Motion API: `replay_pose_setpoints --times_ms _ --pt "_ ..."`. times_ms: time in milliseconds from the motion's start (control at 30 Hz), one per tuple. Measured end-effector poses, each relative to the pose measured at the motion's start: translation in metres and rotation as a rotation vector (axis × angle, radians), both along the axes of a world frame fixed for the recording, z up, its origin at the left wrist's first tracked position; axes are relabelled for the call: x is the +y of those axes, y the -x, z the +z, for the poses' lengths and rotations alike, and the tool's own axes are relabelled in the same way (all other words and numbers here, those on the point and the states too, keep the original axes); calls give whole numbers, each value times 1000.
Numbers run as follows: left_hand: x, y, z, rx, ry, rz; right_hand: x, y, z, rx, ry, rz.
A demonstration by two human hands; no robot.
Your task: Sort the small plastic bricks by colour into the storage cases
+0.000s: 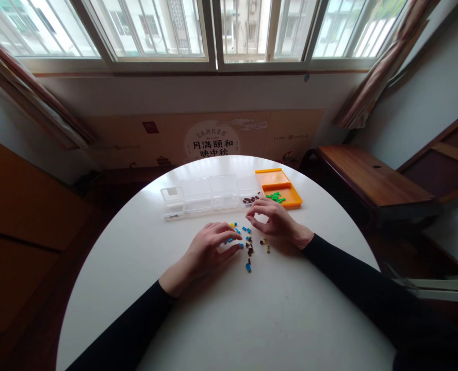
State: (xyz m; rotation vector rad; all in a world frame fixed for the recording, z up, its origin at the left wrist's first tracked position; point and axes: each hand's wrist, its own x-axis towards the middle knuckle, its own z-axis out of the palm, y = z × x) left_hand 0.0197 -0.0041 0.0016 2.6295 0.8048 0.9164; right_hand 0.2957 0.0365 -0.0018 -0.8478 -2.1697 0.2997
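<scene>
Glossy white table (221, 309), clear plastic boxes (209, 195), glossy orange plastic tray (291, 198).

2 hands (209, 250) (277, 221), 1 orange tray (287, 193), 4 clear boxes (209, 196) center frame, 1 round white table (136, 257). Small bricks too tiny to count.

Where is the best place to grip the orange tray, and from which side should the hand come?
Probably by the near right corner of the orange tray, coming from the right. That rim is bare and raised, the clear organizer box touches its left side, and the green pieces lie inside.
</scene>
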Motion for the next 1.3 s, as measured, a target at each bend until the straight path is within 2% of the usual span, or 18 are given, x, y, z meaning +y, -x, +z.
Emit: replay_pose_setpoints --times_ms 100,300,533,733,1067,1300 --pt "-1 1 -2 84 -28 -63 -8 -3 2 -63 12 160" --pt "1 1 -6 146 -111 -100 -17 -10 1 -98 33 255" --pt "-1 2 -2 180 -64 -75 -19 -11 2 -106 34 268" --pt "-3 -1 0 138 -115 -2 -20 -10 3 -98 45 262" --pt "-4 -3 2 148 -123 22 -19 -9 1 -117 47 260" --pt "-1 -2 -3 12 -200 168 -21 4 2 150 150 234"
